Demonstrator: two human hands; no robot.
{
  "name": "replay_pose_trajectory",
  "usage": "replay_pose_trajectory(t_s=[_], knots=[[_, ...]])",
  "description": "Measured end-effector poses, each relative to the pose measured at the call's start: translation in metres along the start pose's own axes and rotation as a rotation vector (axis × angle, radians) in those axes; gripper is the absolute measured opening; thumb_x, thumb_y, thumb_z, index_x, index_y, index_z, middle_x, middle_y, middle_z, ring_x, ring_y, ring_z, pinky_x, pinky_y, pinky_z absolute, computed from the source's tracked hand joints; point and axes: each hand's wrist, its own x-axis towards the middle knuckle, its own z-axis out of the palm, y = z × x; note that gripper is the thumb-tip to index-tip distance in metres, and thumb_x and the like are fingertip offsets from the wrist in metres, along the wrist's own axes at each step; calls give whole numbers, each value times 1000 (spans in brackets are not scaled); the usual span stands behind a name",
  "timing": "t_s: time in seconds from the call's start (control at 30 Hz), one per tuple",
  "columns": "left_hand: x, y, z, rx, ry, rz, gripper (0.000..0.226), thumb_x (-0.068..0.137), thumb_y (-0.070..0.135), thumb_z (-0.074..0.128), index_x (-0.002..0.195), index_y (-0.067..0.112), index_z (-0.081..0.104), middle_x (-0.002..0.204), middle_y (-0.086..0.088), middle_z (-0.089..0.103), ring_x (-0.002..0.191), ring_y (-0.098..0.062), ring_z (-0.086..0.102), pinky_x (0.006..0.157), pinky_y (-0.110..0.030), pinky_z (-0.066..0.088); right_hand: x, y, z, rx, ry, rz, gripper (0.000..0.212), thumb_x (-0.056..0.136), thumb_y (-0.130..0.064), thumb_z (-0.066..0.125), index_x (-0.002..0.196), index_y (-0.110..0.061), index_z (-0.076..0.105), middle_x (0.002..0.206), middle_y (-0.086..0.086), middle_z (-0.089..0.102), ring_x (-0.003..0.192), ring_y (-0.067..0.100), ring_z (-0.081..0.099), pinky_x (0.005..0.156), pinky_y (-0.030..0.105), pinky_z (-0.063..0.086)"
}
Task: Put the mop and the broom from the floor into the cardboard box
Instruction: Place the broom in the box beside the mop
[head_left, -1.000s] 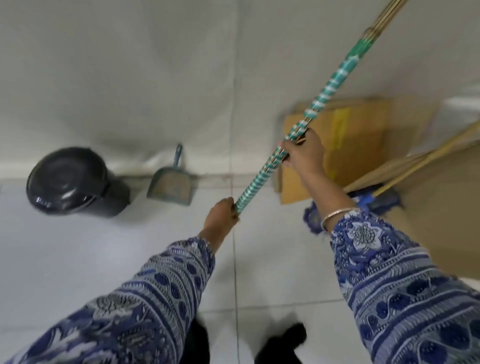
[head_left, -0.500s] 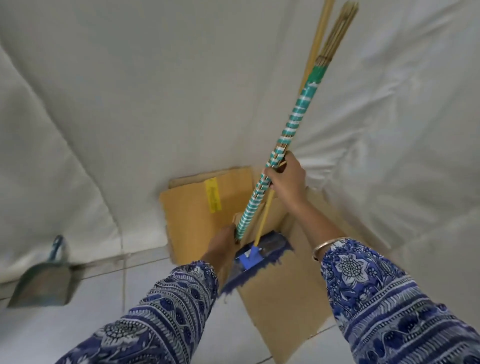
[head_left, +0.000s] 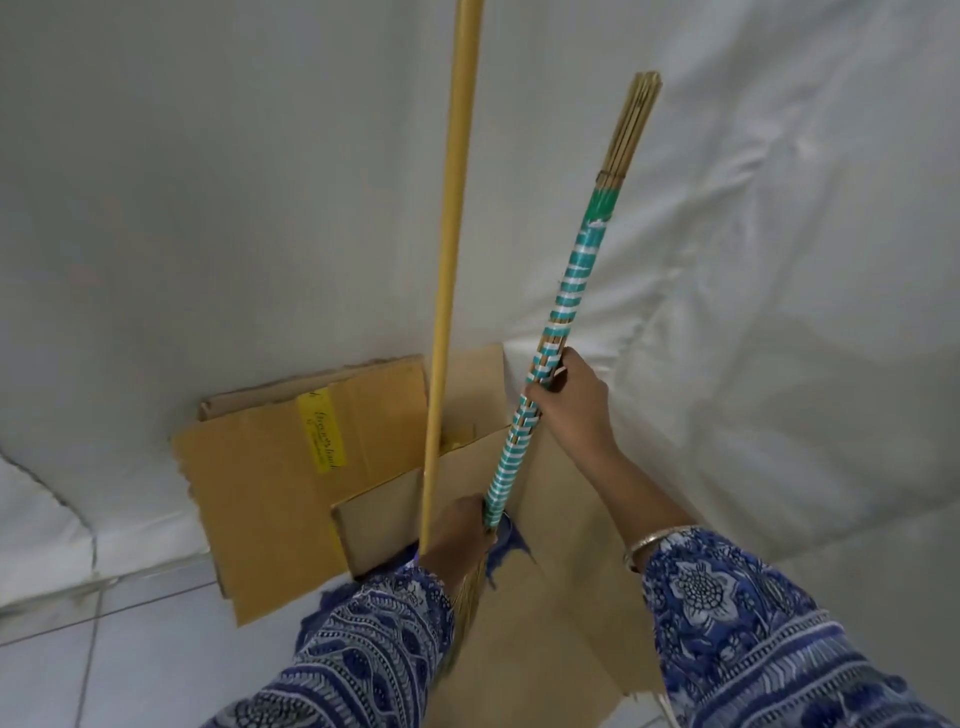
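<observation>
Both grips clench the broom (head_left: 550, 332), teal-and-white wrapped: right hand (head_left: 569, 397) high, left hand (head_left: 457, 535) low. Smooth yellow mop (head_left: 447, 260) pole at 11 o'clock, inside the corrugated cardboard box (head_left: 260, 478).

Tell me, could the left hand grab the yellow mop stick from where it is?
Probably yes. The mop stick stands right beside the left hand with nothing between them. But that hand is gripping the broom, so it would have to let go first.
</observation>
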Motion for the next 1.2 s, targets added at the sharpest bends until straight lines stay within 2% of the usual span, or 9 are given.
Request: replay_pose_trajectory(t_s=[0.17,0.3,0.4,0.47,0.57,0.63,0.83,1.1,1.2], knots=[[87,17,69,-64,-4,-134,29,85,17,59,110,1,57,110,-18,66,101,-31,62,87,-38,53,79,88,-1,-16,-83,-20,21,79,-5,63,100,-4,58,85,-1,61,63,-4,50,53,3,40],[156,16,124,-87,55,-258,28,85,18,58,110,5,57,109,-15,66,100,-30,61,82,-38,50,134,152,14,16,-176,-46,23,81,-7,63,104,-7,58,91,2,65,78,10,59,75,24,51],[202,13,161,-113,125,-369,2,86,12,53,85,11,55,81,-8,61,79,-26,58,75,-41,52,169,199,28,26,-259,-53,22,83,-8,63,104,-6,57,102,9,70,90,18,65,80,27,50],[231,11,182,-93,143,-420,3,87,11,53,86,12,55,72,-2,53,73,-22,52,69,-38,48,193,229,34,25,-314,-71,21,83,-8,63,104,-7,57,104,10,70,92,18,65,80,26,49],[270,7,205,-105,163,-456,20,88,12,54,107,4,58,96,-12,64,83,-24,58,75,-36,50,222,261,40,-8,-364,-80,26,83,-8,63,108,-8,58,107,9,70,95,19,65,81,25,47],[286,7,218,-137,181,-497,22,89,14,51,107,3,58,106,-16,65,93,-29,62,78,-38,51,238,278,44,-22,-394,-77,30,82,-7,64,112,-8,57,111,10,70,102,23,65,85,27,48],[319,3,227,-185,209,-594,28,90,13,43,102,-5,61,106,-25,65,99,-39,61,85,-47,51,263,302,58,-25,-458,-71,34,83,-4,63,116,-7,57,116,12,68,107,24,64,81,22,43],[340,-13,231,-155,246,-538,26,91,13,44,98,-3,63,104,-21,67,94,-35,63,75,-39,50,282,315,68,-8,-512,-60,34,84,-3,62,117,-6,56,118,11,66,110,25,62,82,23,44],[332,-12,229,-148,217,-551,26,89,17,50,104,-1,61,109,-21,66,98,-36,62,80,-42,52,279,314,66,4,-509,-28,33,84,-5,62,117,-4,55,119,12,65,110,25,61,79,21,42]])
